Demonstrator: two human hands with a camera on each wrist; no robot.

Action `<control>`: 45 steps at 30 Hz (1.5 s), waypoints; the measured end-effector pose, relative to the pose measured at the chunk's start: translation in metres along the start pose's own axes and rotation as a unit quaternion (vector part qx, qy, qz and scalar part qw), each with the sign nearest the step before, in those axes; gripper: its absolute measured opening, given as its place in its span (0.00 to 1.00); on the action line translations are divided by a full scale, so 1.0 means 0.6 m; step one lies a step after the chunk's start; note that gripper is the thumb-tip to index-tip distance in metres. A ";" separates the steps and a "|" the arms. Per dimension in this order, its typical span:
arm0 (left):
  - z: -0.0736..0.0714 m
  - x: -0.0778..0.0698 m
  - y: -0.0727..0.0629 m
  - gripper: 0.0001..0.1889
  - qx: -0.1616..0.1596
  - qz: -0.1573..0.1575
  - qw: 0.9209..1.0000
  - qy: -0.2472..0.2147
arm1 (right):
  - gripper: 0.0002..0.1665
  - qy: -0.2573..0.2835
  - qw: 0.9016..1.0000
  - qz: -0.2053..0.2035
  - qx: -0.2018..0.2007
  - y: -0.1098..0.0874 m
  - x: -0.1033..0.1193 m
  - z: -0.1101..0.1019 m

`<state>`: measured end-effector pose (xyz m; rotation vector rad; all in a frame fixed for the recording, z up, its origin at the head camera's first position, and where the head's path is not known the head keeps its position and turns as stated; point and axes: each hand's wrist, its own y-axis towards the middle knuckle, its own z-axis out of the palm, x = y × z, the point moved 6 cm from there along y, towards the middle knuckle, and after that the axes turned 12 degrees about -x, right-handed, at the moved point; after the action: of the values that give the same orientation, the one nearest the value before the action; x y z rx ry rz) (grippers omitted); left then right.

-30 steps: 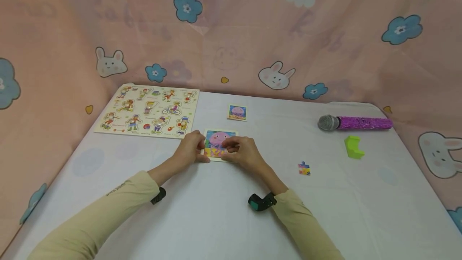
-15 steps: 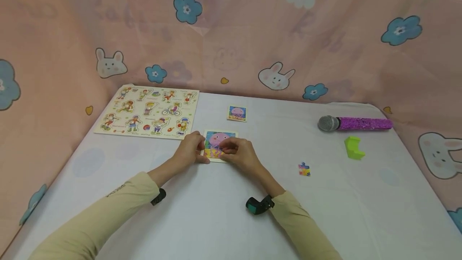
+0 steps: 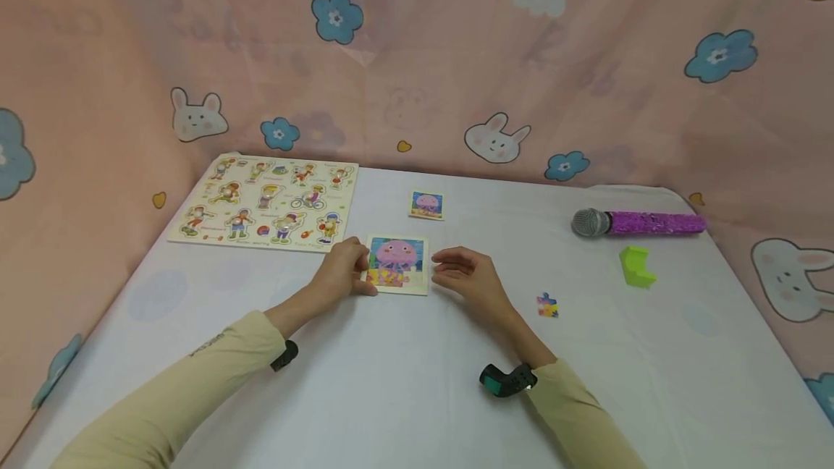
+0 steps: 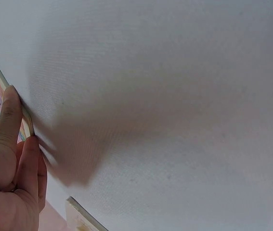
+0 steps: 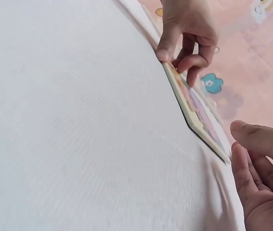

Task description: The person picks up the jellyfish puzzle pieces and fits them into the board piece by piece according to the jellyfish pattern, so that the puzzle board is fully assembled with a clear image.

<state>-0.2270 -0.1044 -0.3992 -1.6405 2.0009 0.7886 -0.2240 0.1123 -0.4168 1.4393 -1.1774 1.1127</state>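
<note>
A jellyfish jigsaw puzzle (image 3: 394, 255) in a pale frame lies mid-table in the head view. Its lower right corner shows bare board. My left hand (image 3: 340, 266) grips the frame's left edge, thumb at the near corner; the left wrist view shows that hand (image 4: 16, 149) at the frame's edge (image 4: 28, 122). Just right of the puzzle, apart from it, my right hand (image 3: 472, 281) holds nothing, its fingers loosely bent. The right wrist view has this hand (image 5: 264, 168) beside the frame's corner. A loose jigsaw piece (image 3: 547, 305) lies farther right.
A small jellyfish picture card (image 3: 426, 205) lies behind the puzzle. At the back left is a board of sports figures (image 3: 267, 201). A microphone (image 3: 641, 223) with a purple glittery handle and a bright green block (image 3: 636, 267) lie on the right. A pink patterned cloth (image 3: 404, 56) hangs behind.
My right hand has drawn back to the right off the puzzle's lower right part, uncovering the bare corner. My left hand stays at the frame's left edge.
</note>
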 end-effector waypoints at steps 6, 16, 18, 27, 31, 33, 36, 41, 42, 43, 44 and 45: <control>-0.005 0.002 -0.003 0.20 -0.005 0.007 1.000 -0.011 | 0.21 -0.029 0.999 0.000 -0.015 -0.014 -0.012 -0.048; -0.009 0.004 -0.004 0.20 -0.008 0.008 1.000 -0.023 | 0.23 -0.047 0.998 -0.003 -0.037 -0.048 -0.007 -0.143; -0.009 0.004 -0.004 0.20 -0.008 0.008 1.000 -0.022 | 0.23 -0.064 0.997 -0.001 -0.044 -0.054 -0.006 -0.162; -0.007 0.003 -0.003 0.20 -0.009 0.007 1.000 -0.013 | 0.21 -0.126 0.990 -0.022 -0.056 -0.082 -0.004 -0.242; -0.006 0.001 -0.002 0.20 -0.006 0.005 1.000 -0.011 | 0.21 -0.176 0.983 -0.022 -0.049 -0.094 -0.010 -0.267; -0.005 0.000 -0.002 0.21 -0.003 0.008 1.000 -0.010 | 0.23 -0.196 0.980 -0.013 -0.044 -0.099 -0.014 -0.276; -0.004 -0.001 -0.002 0.21 -0.001 0.007 1.000 -0.008 | 0.25 -0.230 0.973 0.003 -0.038 -0.101 -0.019 -0.284; -0.002 -0.002 -0.003 0.21 -0.001 0.006 1.000 -0.010 | 0.23 -0.280 0.960 0.004 -0.030 -0.096 -0.028 -0.288; -0.002 -0.002 -0.003 0.21 -0.001 0.006 1.000 -0.011 | 0.23 -0.286 0.958 0.000 -0.028 -0.095 -0.029 -0.288; -0.002 -0.003 -0.003 0.21 -0.001 0.009 1.000 -0.011 | 0.22 -0.293 0.956 -0.004 -0.027 -0.094 -0.029 -0.288; -0.002 -0.003 -0.003 0.21 -0.001 0.008 1.000 -0.011 | 0.21 -0.296 0.955 -0.009 -0.026 -0.093 -0.029 -0.287; -0.002 -0.003 -0.003 0.20 0.000 0.005 1.000 -0.013 | 0.20 -0.297 0.954 -0.014 -0.026 -0.093 -0.029 -0.286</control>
<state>-0.2251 -0.1041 -0.3971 -1.6126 1.9935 0.8107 -0.1856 0.2897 -0.4146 1.8066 -1.5757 0.6282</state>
